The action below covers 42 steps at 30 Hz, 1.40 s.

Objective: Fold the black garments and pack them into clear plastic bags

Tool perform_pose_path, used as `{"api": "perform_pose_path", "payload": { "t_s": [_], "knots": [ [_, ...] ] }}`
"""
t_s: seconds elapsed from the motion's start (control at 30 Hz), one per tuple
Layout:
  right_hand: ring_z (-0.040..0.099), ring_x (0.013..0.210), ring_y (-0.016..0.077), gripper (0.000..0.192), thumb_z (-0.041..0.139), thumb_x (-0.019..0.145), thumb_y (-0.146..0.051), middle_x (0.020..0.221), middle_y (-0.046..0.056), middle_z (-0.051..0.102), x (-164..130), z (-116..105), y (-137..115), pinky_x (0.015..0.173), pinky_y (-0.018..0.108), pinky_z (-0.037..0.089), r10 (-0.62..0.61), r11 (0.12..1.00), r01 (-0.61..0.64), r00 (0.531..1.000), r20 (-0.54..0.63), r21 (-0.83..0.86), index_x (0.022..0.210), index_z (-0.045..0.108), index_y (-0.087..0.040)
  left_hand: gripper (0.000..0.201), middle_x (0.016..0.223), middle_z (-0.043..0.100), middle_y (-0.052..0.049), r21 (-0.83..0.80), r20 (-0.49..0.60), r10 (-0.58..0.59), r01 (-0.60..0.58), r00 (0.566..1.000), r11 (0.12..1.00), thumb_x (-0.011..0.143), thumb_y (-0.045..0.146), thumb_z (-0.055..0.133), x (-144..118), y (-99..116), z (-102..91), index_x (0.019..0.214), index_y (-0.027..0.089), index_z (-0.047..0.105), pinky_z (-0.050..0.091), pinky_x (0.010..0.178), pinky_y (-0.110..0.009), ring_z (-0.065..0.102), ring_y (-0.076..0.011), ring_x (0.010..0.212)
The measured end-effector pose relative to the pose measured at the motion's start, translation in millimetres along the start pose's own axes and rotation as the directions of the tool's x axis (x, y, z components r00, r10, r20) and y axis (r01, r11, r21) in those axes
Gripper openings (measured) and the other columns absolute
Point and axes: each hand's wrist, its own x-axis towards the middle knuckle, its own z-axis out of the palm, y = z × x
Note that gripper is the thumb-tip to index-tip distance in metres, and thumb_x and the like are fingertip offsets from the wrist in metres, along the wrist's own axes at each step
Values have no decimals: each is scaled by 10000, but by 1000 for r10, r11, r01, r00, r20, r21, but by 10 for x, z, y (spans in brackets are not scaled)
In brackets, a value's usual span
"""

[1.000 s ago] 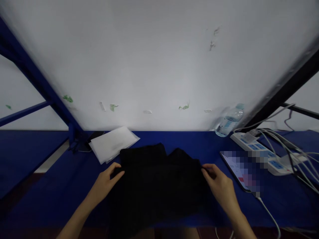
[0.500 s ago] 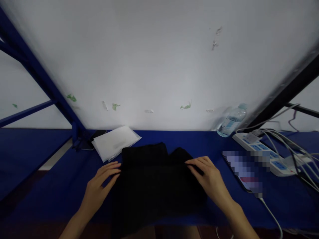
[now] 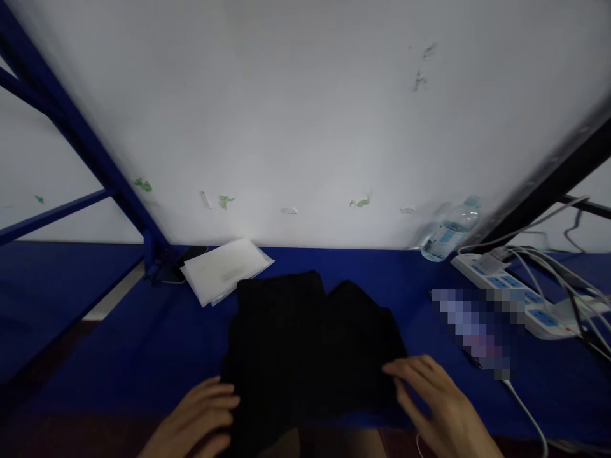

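We are resting loose, spread fingers of the left hand (image 3: 198, 423) and right hand (image 3: 436, 407) on the black garment (image 3: 310, 343), which is hanging over the table (image 3: 119, 356) front edge and risks sliding off.

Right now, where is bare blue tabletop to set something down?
Free: left of the black folded garment, below the white paper sheets, and between garment and clear water bottle. Crowded: right side, with white power strip, cables and phone.
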Motion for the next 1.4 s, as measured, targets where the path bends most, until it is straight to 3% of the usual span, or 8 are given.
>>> {"api": "perform_pose_path", "payload": {
  "t_s": [0.1,0.2,0.4,0.57,0.77,1.0,1.17,1.4],
  "knots": [
    [649,796,191,222,494,914,-360,908,38,686,396,57,-198,731,324,524,72,995,-65,992,-101,70,1058,634,-265,355,1253,638,0,103,-148,-58,74,987,992,924,247,481,255,-200,-62,1252,356,561,498,976,-407,573,-230,1178],
    [630,634,163,305,539,884,-383,765,0,674,815,211,-333,605,281,490,108,986,-111,994,30,127,1155,591,-253,468,1348,560,-50,213,-138,-44,73,990,974,896,205,477,538,-404,-115,1353,303,484,460,978,-439,548,-259,1183],
    [605,544,118,147,537,855,-322,620,-35,668,1478,366,-267,564,225,429,81,935,-141,978,190,327,808,629,-217,205,966,703,-30,114,-146,-59,76,988,991,914,296,480,975,-591,-304,993,269,668,474,870,-377,622,-234,953],
    [552,459,100,181,547,831,-345,614,-14,673,1824,422,-136,500,216,415,212,887,-266,961,179,377,834,630,-185,267,799,671,-24,3,-378,-282,306,882,952,889,393,471,1406,-786,-257,965,208,647,517,726,-316,637,-207,752],
    [592,615,124,185,581,826,-361,718,-35,648,1329,138,106,602,237,433,119,950,-156,982,148,272,957,631,-240,389,1219,605,-148,122,-499,-188,283,846,951,934,342,433,1318,-666,48,1266,153,510,375,1011,-511,514,-311,1182],
    [599,602,136,204,582,756,-146,723,-32,620,903,16,189,552,231,371,76,996,-60,958,278,-63,924,616,-257,486,1506,384,-31,198,-113,3,20,994,980,987,299,378,1174,-187,208,1467,308,300,203,1129,-552,222,-268,1425],
    [640,645,171,214,445,878,-260,773,3,680,1248,120,189,588,261,434,172,983,-169,984,48,-74,1022,603,-249,530,1542,311,-49,216,-70,-18,33,997,976,978,377,414,1188,-264,388,1481,332,253,195,1103,-608,181,-306,1432],
    [661,739,193,262,411,916,-382,839,27,696,872,-319,-521,711,325,533,57,986,-35,990,-130,162,1003,635,-278,507,1547,300,-38,218,-58,-62,73,996,973,989,396,372,1160,-303,426,1479,323,262,157,1120,-598,158,-285,1441]
  ]
}}
